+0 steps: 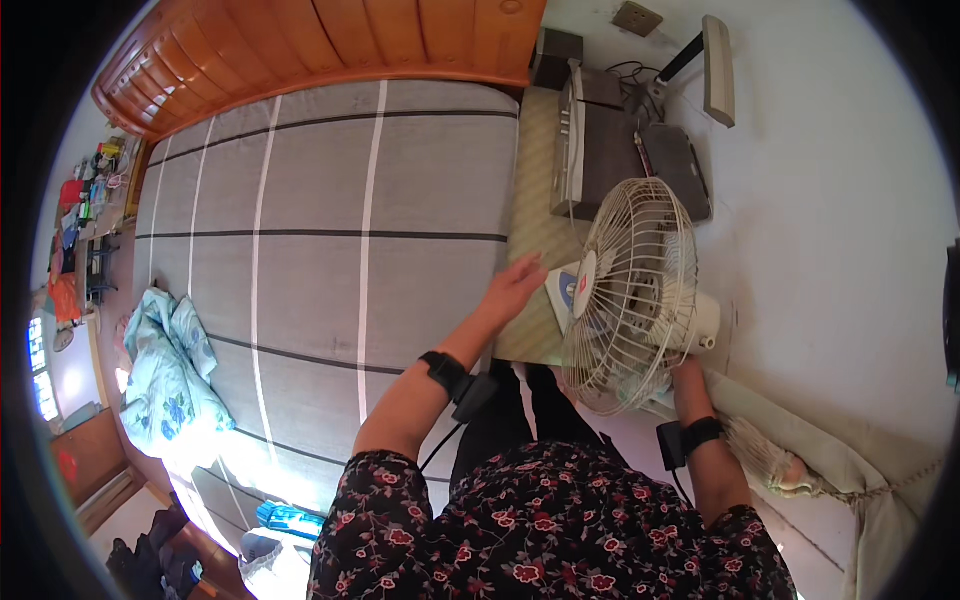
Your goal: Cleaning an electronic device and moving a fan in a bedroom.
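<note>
A white electric table fan (632, 290) with a round wire cage stands at the near end of a narrow yellowish surface (537, 150), its cage partly over its base. To the left of the fan's white and blue base (563, 290), my left hand (515, 285) reaches forward with fingers stretched out and holding nothing. Whether its fingertips touch the base I cannot tell. My right hand (685, 368) is behind the cage, just below the motor housing (697, 322). The cage and housing hide most of its fingers.
A bed with a grey striped cover (310, 180) fills the left, with a blue quilt (172, 370) on it. Dark box-shaped devices (610, 155) and cables stand beyond the fan. The white wall (810, 200) is at the right, a pale curtain (800, 425) below.
</note>
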A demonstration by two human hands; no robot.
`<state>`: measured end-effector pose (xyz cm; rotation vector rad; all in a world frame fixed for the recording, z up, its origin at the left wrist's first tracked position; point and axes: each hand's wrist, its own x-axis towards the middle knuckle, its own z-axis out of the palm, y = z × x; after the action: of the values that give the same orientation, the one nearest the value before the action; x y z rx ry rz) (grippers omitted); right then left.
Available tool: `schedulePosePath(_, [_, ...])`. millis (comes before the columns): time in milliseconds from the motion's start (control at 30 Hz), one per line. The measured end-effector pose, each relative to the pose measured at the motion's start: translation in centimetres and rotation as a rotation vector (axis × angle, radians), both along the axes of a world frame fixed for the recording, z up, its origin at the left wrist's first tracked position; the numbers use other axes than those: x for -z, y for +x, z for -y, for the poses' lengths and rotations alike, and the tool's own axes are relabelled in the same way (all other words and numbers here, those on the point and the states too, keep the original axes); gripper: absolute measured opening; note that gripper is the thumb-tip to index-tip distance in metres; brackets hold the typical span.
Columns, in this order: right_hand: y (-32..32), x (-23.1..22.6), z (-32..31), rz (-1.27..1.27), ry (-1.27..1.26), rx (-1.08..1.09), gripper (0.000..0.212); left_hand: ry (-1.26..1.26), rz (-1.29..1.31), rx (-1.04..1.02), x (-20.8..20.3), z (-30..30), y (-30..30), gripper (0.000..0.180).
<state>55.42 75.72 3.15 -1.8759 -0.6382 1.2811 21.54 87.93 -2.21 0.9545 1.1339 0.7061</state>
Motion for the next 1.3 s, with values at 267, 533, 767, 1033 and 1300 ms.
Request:
schedulePosePath(267, [-3.2, -1.4, -0.4, 0.537, -0.303, -0.311, 0.036, -0.170, 0.074, -0.001, 2.4, -8.0, 5.0, 0.084])
schedulePosePath(533, [-2.7, 2.8, -2.7, 0.409, -0.130, -0.253, 0.038, -0.249, 0.269, -0.028, 2.9, -8.9, 7.2, 0.088])
schedulePosePath(767, [-2.8, 5.5, -4.9, 0.337, 0.023, -0.221, 0.039, -0.200, 0.551, 0.007, 4.8, -7.8, 7.4, 0.077])
schedulePosePath(1033, [-2.1, 6.7, -5.9, 0.313, 0.092, -0.196, 0.040, -0.116, 0.457, 0.148, 0.5, -8.0, 8.0, 0.066])
schedulePosePath(1300, [-2.2, 7.1, -6.8, 0.289, 0.121, -0.195, 0.042, -0.059, 0.420, 0.042, -0.4, -8.8, 8.3, 0.059])
